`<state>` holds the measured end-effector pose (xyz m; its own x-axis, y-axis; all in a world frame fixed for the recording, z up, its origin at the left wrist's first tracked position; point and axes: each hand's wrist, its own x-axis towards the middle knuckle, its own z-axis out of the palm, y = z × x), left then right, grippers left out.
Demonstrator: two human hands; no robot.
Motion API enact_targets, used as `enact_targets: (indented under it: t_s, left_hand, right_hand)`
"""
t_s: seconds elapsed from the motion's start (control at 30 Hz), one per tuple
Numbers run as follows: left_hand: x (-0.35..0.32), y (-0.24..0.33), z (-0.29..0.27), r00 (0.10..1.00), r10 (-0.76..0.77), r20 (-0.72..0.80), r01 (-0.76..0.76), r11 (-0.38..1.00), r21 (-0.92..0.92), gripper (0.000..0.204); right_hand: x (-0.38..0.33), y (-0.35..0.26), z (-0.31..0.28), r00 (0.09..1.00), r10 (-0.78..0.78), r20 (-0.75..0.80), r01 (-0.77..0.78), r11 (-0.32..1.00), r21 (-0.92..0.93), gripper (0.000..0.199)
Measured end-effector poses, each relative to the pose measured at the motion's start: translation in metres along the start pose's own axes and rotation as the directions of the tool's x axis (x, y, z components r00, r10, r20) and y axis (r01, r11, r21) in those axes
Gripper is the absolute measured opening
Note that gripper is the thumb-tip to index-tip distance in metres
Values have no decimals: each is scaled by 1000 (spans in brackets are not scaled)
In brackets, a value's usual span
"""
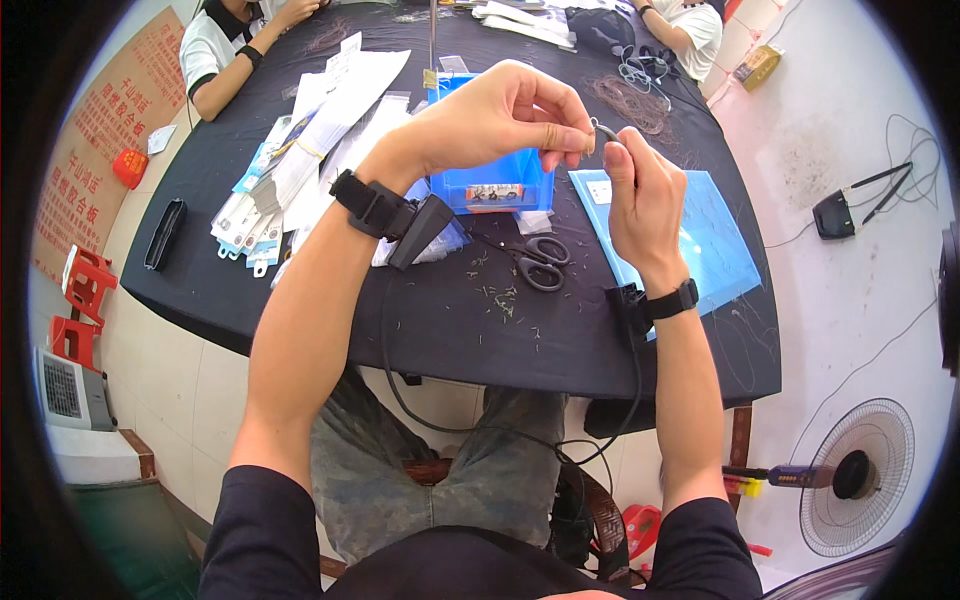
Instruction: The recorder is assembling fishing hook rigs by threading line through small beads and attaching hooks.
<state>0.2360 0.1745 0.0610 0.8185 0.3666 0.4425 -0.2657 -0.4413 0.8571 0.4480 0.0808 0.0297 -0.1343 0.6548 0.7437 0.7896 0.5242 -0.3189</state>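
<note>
Above the blue bin, my left hand (505,115) is closed in a pinch; what lies between its fingertips is too small to make out. Close beside it, my right hand (648,205) is closed with the thumb up, gripping a small dark curved piece (607,132) with a shiny tip. That tip reaches to the left fingertips. Below the hands stands the open blue plastic bin (545,185), with a small printed packet (494,195) in it. Black-handled scissors (543,262) lie on the black cloth, partly spread, near small clippings (500,300).
White paper strips and cards (300,165) are heaped left of the bin. A blue folder (715,240) lies under my right hand. Tangled brown line (635,105) is farther back. Two people sit across the table. Cables hang from my wrist straps. A fan (855,475) stands at right.
</note>
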Motion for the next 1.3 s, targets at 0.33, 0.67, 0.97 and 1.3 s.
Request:
enact_targets:
  t_s: [0.33,0.67,0.97,1.3]
  left_hand:
    - [3,-6,8,991,54,-126,-58,998,-25,15]
    - [9,-12,24,976,102,-192,-111,993,-32,12]
    - [9,-15,28,966,116,-230,-131,990,-50,10]
    - [9,-18,29,971,92,-222,-116,988,-98,11]
  right_hand:
    - [-2,-3,15,980,195,-35,-173,931,321,49]
    - [-4,-6,19,934,356,15,-303,771,559,53]
    - [-4,-11,19,908,420,5,-346,741,575,56]
    - [-3,-7,20,897,442,20,-360,704,613,56]
